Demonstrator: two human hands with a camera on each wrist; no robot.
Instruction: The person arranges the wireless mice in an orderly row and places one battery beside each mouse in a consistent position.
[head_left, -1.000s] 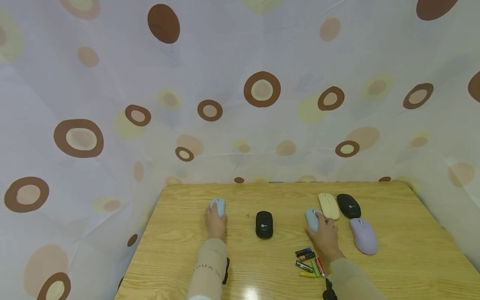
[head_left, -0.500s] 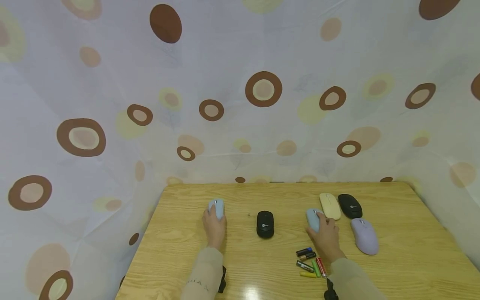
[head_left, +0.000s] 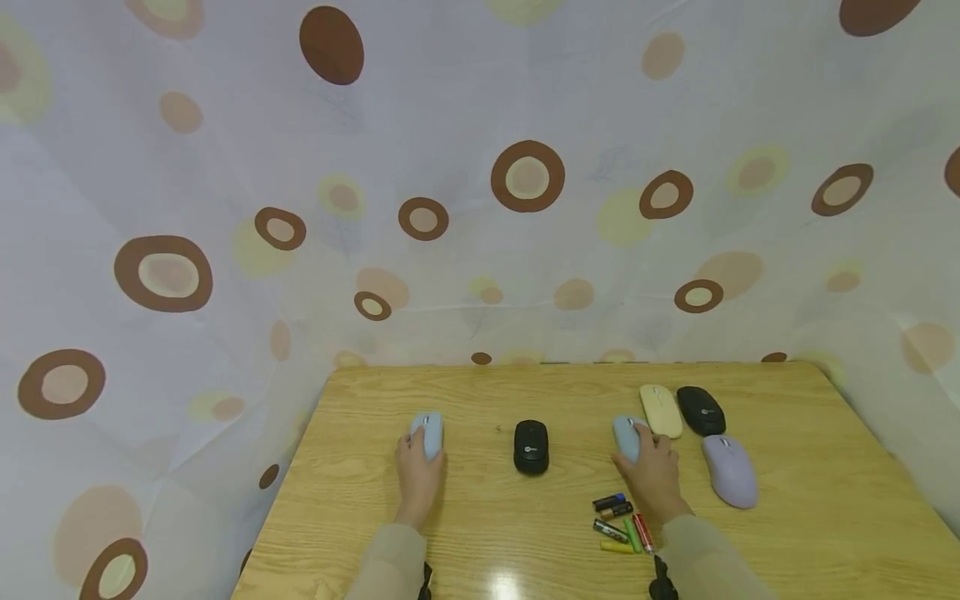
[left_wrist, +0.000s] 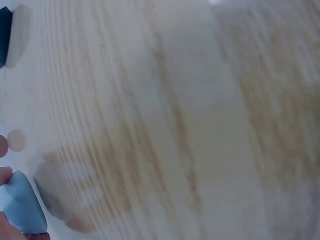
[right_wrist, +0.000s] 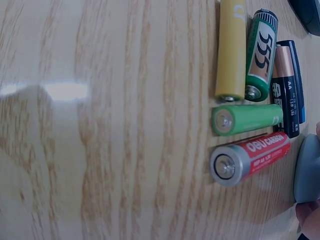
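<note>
My left hand (head_left: 420, 475) grips a light blue computer mouse (head_left: 429, 432) at the left of the table, thumb and fingers on its sides. In the left wrist view only the edge of this blue mouse (left_wrist: 24, 202) and some fingertips show, above a shadow on the wood. My right hand (head_left: 652, 475) holds another light blue mouse (head_left: 627, 435) on the right side, covering much of it. Just nearer than that hand lie several batteries, among them a red battery (right_wrist: 255, 155), a green battery (right_wrist: 250, 118) and a yellow battery (right_wrist: 231, 50).
Between the hands sits a black mouse (head_left: 531, 447). Right of my right hand are a cream mouse (head_left: 660, 410), a second black mouse (head_left: 701, 410) and a lilac mouse (head_left: 731, 472), close together. A patterned curtain (head_left: 465, 283) stands behind the wooden table (head_left: 495, 387).
My left hand has moved toward the table's near side and slightly left, bringing its blue mouse along. The right hand and its mouse stay in place.
</note>
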